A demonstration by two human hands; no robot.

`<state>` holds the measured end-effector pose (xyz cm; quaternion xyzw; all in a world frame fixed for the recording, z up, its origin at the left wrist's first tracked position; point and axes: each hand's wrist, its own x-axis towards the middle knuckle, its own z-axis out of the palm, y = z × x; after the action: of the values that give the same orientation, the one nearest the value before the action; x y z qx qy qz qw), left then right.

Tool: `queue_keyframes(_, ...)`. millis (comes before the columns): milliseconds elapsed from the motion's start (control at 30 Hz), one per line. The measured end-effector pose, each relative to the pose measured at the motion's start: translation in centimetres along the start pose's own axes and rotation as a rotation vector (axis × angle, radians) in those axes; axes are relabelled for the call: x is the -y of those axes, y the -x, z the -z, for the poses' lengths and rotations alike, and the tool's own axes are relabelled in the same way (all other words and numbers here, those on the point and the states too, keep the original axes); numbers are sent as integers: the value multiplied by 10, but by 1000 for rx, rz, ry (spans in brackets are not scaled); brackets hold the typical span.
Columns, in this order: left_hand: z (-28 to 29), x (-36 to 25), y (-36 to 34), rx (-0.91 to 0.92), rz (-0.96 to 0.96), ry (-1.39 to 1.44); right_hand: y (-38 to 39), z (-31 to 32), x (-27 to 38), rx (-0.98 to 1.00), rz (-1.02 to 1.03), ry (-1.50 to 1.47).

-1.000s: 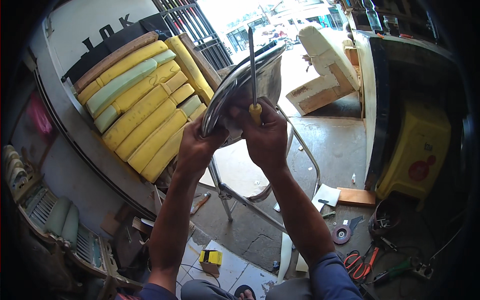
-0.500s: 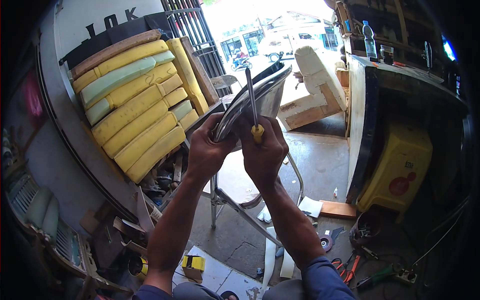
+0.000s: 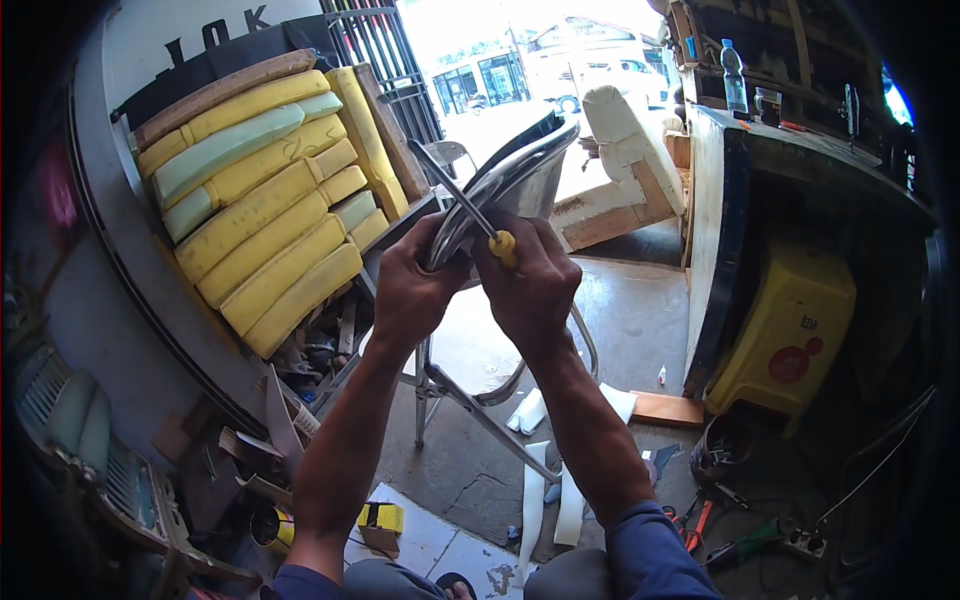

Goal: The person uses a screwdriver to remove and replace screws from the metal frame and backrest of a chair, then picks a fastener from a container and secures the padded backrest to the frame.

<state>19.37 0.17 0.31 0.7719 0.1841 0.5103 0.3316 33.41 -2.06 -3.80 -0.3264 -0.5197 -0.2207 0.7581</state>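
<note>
In front of me a shiny, curved metal piece with a dark inner side [image 3: 535, 172] is held up nearly edge-on; it looks like a chair's seat or backrest. My left hand [image 3: 412, 290] is closed on its lower left rim. My right hand [image 3: 535, 290] is closed round a screwdriver with a yellow handle [image 3: 504, 249], next to the metal piece's lower part. The shaft slants up to the left across the rim; I cannot tell whether it touches. Beneath my hands stands a tubular metal chair frame [image 3: 470, 405], partly hidden by my right forearm.
Yellow and green foam cushions [image 3: 270, 210] are stacked on the left. A workbench [image 3: 720, 200] and a yellow plastic stool [image 3: 785, 335] stand on the right. A wooden board [image 3: 668, 409], white foam strips [image 3: 533, 505], a yellow box [image 3: 381, 520] and a tin [image 3: 722, 445] are on the floor.
The screwdriver's shaft has swung from nearly upright to a slant up and left. Both hands keep their grip. The whole view has shifted slightly.
</note>
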Motion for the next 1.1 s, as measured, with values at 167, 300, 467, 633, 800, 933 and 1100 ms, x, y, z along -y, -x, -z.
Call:
queue_keyframes(167,3,2,-4,51,19,46,4,-1,-2,-17,23,49)
queue_keyframes(300,4,3,-8,97,40,141,4,3,2,14,25,102)
queue_keyframes(467,3,2,-7,92,40,126,11,0,15,20,44,200)
queue_keyframes(633,9,2,-6,134,65,125,14,3,17,43,-75,56)
queue_keyframes(800,8,-10,-5,146,62,141,11,11,18,124,-456,-301)
queue_keyframes(933,8,-12,-3,135,105,173,16,18,11,253,-609,-491)
queue_keyframes(1100,8,-3,-6,106,140,104,21,49,18,314,-786,-334)
